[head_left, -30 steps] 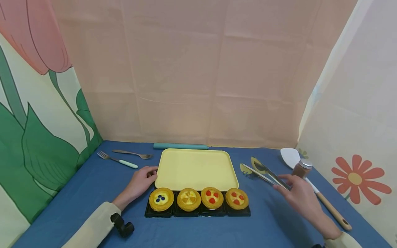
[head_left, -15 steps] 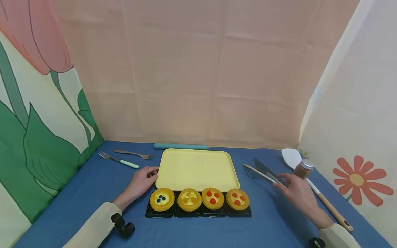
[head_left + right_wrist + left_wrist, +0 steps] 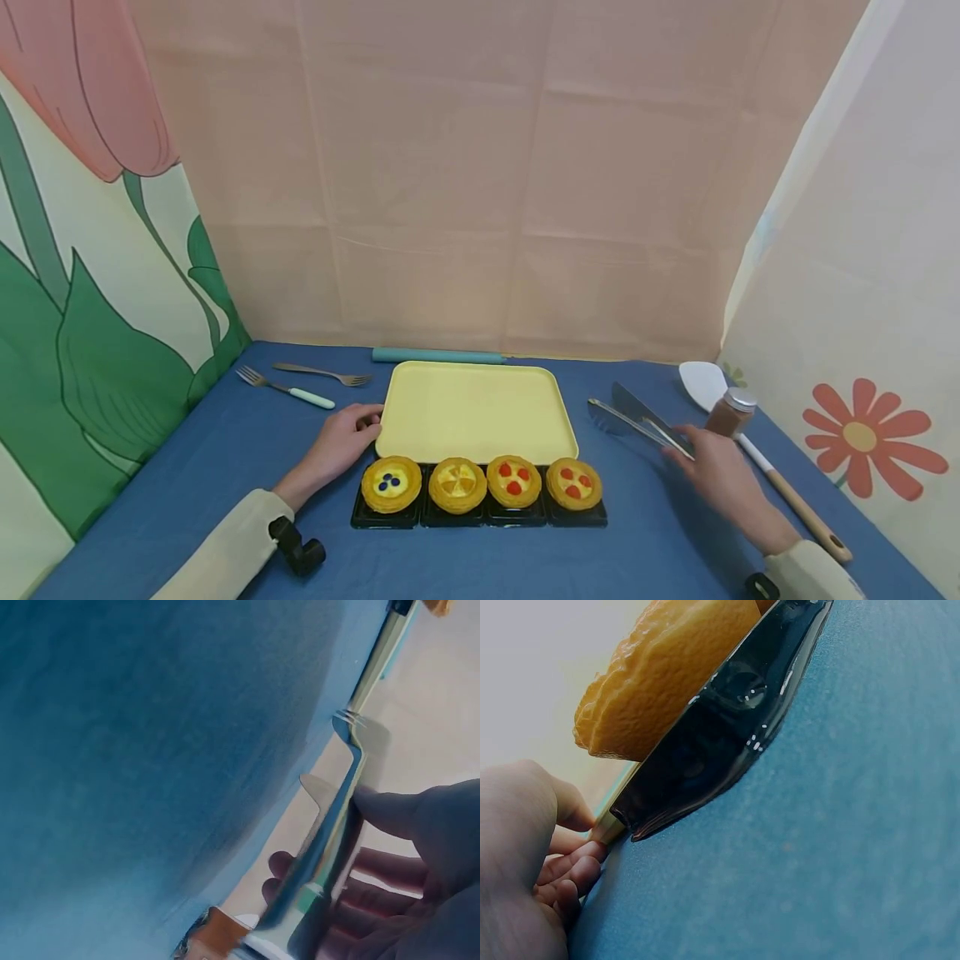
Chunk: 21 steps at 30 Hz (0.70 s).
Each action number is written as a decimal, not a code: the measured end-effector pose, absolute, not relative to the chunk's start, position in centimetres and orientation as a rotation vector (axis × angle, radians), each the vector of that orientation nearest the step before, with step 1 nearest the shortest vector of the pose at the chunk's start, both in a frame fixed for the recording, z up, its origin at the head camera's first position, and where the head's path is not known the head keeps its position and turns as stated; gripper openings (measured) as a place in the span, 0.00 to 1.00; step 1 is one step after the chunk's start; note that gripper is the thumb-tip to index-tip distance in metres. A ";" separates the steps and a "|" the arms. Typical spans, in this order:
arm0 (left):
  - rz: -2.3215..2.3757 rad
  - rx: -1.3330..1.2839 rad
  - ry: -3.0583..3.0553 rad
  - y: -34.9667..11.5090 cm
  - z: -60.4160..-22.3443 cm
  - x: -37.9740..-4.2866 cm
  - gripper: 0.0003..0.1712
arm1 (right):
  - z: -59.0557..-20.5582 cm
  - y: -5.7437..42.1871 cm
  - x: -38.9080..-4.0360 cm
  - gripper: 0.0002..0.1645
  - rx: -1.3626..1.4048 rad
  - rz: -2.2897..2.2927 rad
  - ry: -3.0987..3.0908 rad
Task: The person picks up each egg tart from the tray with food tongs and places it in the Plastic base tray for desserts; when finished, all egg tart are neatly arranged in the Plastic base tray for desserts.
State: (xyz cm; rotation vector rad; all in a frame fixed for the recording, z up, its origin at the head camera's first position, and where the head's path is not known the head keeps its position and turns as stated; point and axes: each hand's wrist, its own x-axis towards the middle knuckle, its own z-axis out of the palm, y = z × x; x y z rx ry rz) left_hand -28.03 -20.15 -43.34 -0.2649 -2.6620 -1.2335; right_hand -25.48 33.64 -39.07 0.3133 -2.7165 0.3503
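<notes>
At the left edge of a pale yellow tray (image 3: pixel 480 408), my left hand (image 3: pixel 347 437) pinches the rim between thumb and curled fingers. In the left wrist view the tray's corner (image 3: pixel 609 823) shows between them. My right hand (image 3: pixel 720 467) grips metal tongs (image 3: pixel 651 427) above the cloth, right of the tray. One arm of the tongs ends in fork-like prongs (image 3: pixel 349 718), the other in a broad flat blade (image 3: pixel 628 402). Several egg tarts lie in a row of black holders in front of the tray, a blueberry-topped tart (image 3: pixel 391 483) leftmost and a red-topped tart (image 3: pixel 573 482) rightmost.
Two forks lie at the left, one with a pale green handle (image 3: pixel 312 398). A teal rod (image 3: pixel 438 356) lies behind the tray. Beyond my right hand stand a brown jar (image 3: pixel 729 412) with a silver lid and a white spatula with a wooden handle (image 3: pixel 810 515).
My right hand has shifted slightly with the tongs, and the yellowish look of their ends has turned dark. The left hand, tray and tarts stay in place.
</notes>
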 end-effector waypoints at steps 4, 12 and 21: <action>-1.233 -0.266 -2.660 -20.2 -43.4 -28.1 0.22 | -39.0 33.4 -25.5 0.21 0.320 0.328 -2.750; -1.235 -0.264 -2.662 -20.2 -43.4 -28.2 0.22 | -38.7 32.7 -25.2 0.17 0.278 0.223 -2.847; -1.222 -0.224 -2.688 -20.0 -43.0 -28.2 0.22 | -37.9 30.7 -25.3 0.20 0.391 0.217 -2.709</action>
